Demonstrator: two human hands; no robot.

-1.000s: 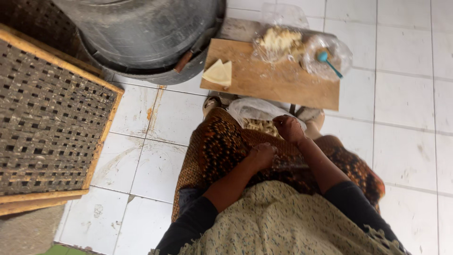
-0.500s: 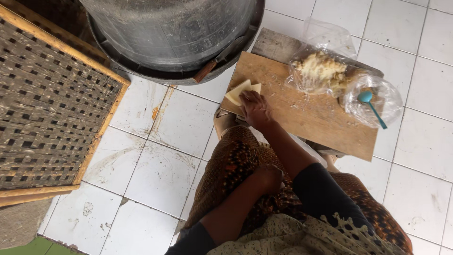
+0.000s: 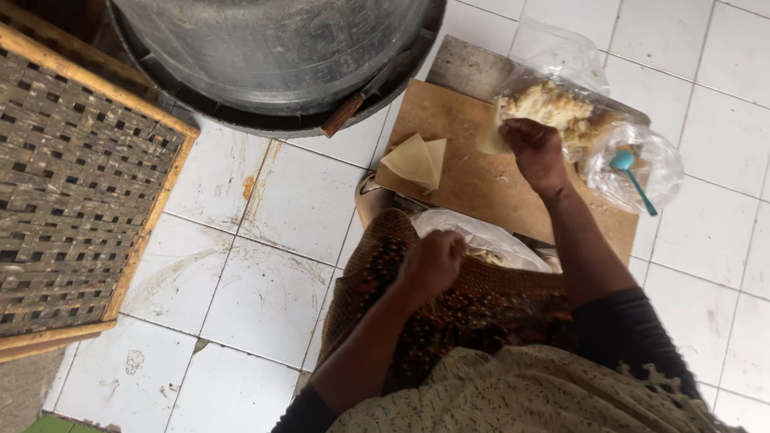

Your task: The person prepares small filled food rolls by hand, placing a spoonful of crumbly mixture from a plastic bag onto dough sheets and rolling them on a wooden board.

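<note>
White floor tiles, stained and scuffed, spread under a low wooden board (image 3: pixel 473 172) where I sit at work. My right hand (image 3: pixel 536 151) has left the near corner of the board, where it rested half a second ago, and now reaches the far edge — fingers closed on a thin pale sheet (image 3: pixel 492 132) beside a clear plastic bag of crumbly yellowish filling (image 3: pixel 553 108). A folded wrapper (image 3: pixel 415 159), triangular and cream-coloured, lies alone on the board's left corner, well apart from that hand. My left hand (image 3: pixel 431 261) stays curled in a loose fist on my patterned skirt, touching a second crinkled bag (image 3: pixel 481 234); I cannot tell whether it holds anything. A teal spoon (image 3: pixel 634 175) sits in a small clear bag at the board's right end. Beyond — a big grey metal basin (image 3: pixel 273 56) and a woven tray (image 3: pixel 72 200) in a wooden frame.
</note>
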